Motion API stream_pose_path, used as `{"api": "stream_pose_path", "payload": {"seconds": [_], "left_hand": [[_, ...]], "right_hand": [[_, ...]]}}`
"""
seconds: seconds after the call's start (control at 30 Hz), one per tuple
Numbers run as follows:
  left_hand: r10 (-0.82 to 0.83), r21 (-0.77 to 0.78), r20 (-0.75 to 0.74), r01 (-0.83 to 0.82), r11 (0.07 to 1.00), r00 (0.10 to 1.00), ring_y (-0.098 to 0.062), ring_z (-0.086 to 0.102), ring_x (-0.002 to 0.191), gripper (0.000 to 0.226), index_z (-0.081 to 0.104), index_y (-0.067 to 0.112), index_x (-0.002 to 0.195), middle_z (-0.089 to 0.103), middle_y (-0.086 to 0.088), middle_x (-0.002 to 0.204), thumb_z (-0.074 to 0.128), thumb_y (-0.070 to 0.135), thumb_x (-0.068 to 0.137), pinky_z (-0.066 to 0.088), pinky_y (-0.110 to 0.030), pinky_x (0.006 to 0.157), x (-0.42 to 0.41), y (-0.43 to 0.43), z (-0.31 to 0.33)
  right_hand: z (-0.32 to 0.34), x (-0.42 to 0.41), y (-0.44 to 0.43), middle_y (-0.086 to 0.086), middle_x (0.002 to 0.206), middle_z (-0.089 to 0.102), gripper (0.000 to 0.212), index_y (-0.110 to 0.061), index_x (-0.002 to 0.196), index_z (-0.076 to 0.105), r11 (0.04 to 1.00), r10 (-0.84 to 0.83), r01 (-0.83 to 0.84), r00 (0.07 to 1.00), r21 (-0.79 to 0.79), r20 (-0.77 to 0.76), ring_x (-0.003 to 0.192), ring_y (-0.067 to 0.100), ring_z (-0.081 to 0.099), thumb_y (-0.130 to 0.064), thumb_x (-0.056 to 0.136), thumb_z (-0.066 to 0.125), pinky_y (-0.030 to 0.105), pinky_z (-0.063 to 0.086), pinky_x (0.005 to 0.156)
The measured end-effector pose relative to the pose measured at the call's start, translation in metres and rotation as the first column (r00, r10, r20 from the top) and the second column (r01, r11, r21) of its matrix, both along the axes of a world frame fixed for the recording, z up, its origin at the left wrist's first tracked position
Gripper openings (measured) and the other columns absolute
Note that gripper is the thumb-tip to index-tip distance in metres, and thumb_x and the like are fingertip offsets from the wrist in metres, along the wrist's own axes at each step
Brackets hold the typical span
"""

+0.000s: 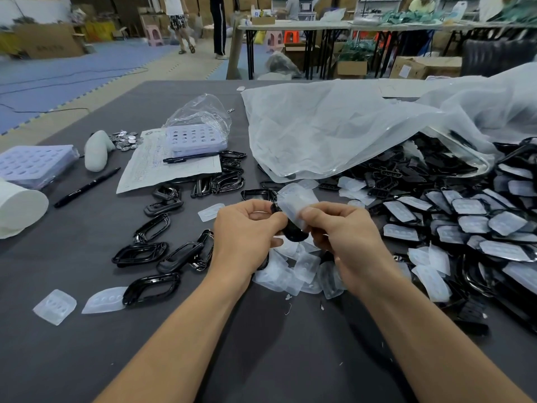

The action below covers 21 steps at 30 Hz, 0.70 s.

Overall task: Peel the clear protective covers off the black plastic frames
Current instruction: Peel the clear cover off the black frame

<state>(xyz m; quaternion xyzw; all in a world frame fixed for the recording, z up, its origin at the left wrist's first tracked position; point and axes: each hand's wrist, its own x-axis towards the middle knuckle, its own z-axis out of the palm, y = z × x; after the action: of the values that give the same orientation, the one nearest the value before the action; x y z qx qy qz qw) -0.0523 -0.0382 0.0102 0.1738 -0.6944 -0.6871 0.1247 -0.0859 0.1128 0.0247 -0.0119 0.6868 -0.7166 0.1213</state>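
A: Hands?
B: Left hand point(247, 228) grips black frame point(293, 233); right hand point(343, 228) pinches clear cover point(293, 203), over the table point(72, 359) centre.
A: Handling?
B: Frame likely light and stiff; cover thin, floppy, slippery. Pinch its loose edge. Unpeeled pile point(470, 222) along right edge.

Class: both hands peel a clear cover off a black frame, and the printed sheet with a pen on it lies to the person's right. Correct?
No: the head view shows the printed sheet, pen on it, to the person's left; the rest holds.
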Motion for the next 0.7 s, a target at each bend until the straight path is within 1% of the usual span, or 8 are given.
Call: {"api": "stream_pose_path", "payload": {"seconds": [0.07, 0.1, 0.17, 0.27, 0.37, 0.43, 0.53, 0.7], "left_hand": [[-0.005, 0.026, -0.006, 0.005, 1.0, 1.0, -0.023, 0.079, 0.074, 0.018, 0.077, 0.014, 0.087, 0.08, -0.008, 0.079, 0.089, 0.02, 0.076, 0.058, -0.024, 0.06, 0.0001, 0.0011, 0.0012], [-0.007, 0.042, -0.008, 0.007, 0.999, 1.0, -0.024, 0.078, 0.073, 0.018, 0.076, 0.014, 0.087, 0.08, -0.009, 0.079, 0.089, 0.019, 0.076, 0.058, -0.025, 0.06, -0.0002, 0.0014, 0.0015], [-0.013, 0.075, -0.015, 0.014, 0.997, 1.0, -0.026, 0.078, 0.073, 0.018, 0.077, 0.014, 0.091, 0.08, -0.011, 0.081, 0.089, 0.015, 0.077, 0.058, -0.027, 0.061, -0.0014, 0.0015, 0.0015], [-0.07, 0.105, -0.042, 0.074, 0.992, 0.997, -0.019, 0.077, 0.071, 0.019, 0.08, 0.013, 0.1, 0.08, -0.01, 0.084, 0.087, 0.016, 0.082, 0.057, -0.023, 0.06, -0.0016, 0.0014, 0.0015], [-0.136, 0.14, -0.056, 0.142, 0.98, 0.989, -0.016, 0.078, 0.075, 0.02, 0.081, 0.013, 0.103, 0.081, -0.01, 0.087, 0.083, 0.025, 0.087, 0.057, -0.02, 0.062, 0.0, 0.0012, 0.002], [-0.172, 0.162, -0.057, 0.179, 0.97, 0.983, -0.016, 0.078, 0.081, 0.022, 0.081, 0.012, 0.104, 0.081, -0.009, 0.09, 0.081, 0.029, 0.089, 0.057, -0.021, 0.065, 0.0002, 0.0018, 0.0024], [-0.2, 0.195, -0.048, 0.206, 0.959, 0.979, -0.013, 0.077, 0.08, 0.017, 0.081, 0.011, 0.105, 0.081, -0.009, 0.091, 0.078, 0.021, 0.092, 0.058, -0.021, 0.065, -0.0012, 0.0016, 0.0022], [-0.244, 0.198, -0.031, 0.245, 0.949, 0.969, -0.015, 0.078, 0.083, 0.015, 0.081, 0.008, 0.107, 0.081, -0.01, 0.094, 0.072, 0.011, 0.094, 0.058, -0.021, 0.066, -0.0016, 0.0005, 0.0024]], "right_hand": [[-0.0002, 0.0007, -0.0006, 0.001, 0.065, 0.069, 0.009, -0.014, 0.081, 0.079, 0.999, -0.037, 0.038, 0.999, 0.038, -0.033, 0.049, 0.007, 0.051, -0.007, 0.085, 0.077, 0.019, 0.042, 0.053], [-0.0011, 0.0009, -0.001, -0.002, 0.064, 0.072, 0.011, -0.018, 0.08, 0.079, 0.994, -0.051, 0.058, 0.995, 0.093, -0.08, 0.05, 0.006, 0.058, -0.008, 0.083, 0.078, 0.021, 0.045, 0.055], [-0.0034, 0.0018, -0.002, -0.004, 0.066, 0.075, 0.012, -0.027, 0.078, 0.077, 0.96, -0.052, 0.109, 0.975, 0.258, -0.217, 0.061, 0.01, 0.071, -0.016, 0.082, 0.08, 0.027, 0.053, 0.062], [-0.0043, 0.0048, -0.0033, -0.009, 0.064, 0.074, 0.013, -0.026, 0.072, 0.073, 0.904, -0.041, 0.181, 0.938, 0.387, -0.343, 0.066, 0.012, 0.073, -0.029, 0.081, 0.081, 0.029, 0.057, 0.067], [-0.0031, 0.0059, -0.0035, -0.01, 0.061, 0.072, 0.018, -0.025, 0.068, 0.073, 0.879, -0.035, 0.213, 0.921, 0.426, -0.388, 0.062, 0.009, 0.071, -0.033, 0.081, 0.082, 0.028, 0.057, 0.062], [-0.0028, 0.0057, -0.0039, -0.009, 0.058, 0.07, 0.021, -0.023, 0.065, 0.072, 0.873, -0.041, 0.227, 0.916, 0.432, -0.399, 0.057, 0.008, 0.068, -0.031, 0.081, 0.083, 0.024, 0.055, 0.057], [-0.0035, 0.0046, -0.0039, -0.008, 0.054, 0.067, 0.023, -0.021, 0.062, 0.071, 0.86, -0.051, 0.246, 0.914, 0.448, -0.403, 0.05, 0.006, 0.062, -0.027, 0.081, 0.082, 0.017, 0.047, 0.048], [-0.0045, 0.0047, -0.004, -0.012, 0.05, 0.064, 0.024, -0.021, 0.06, 0.069, 0.843, -0.079, 0.287, 0.903, 0.454, -0.423, 0.047, 0.002, 0.057, -0.026, 0.08, 0.08, 0.012, 0.041, 0.048]]}}
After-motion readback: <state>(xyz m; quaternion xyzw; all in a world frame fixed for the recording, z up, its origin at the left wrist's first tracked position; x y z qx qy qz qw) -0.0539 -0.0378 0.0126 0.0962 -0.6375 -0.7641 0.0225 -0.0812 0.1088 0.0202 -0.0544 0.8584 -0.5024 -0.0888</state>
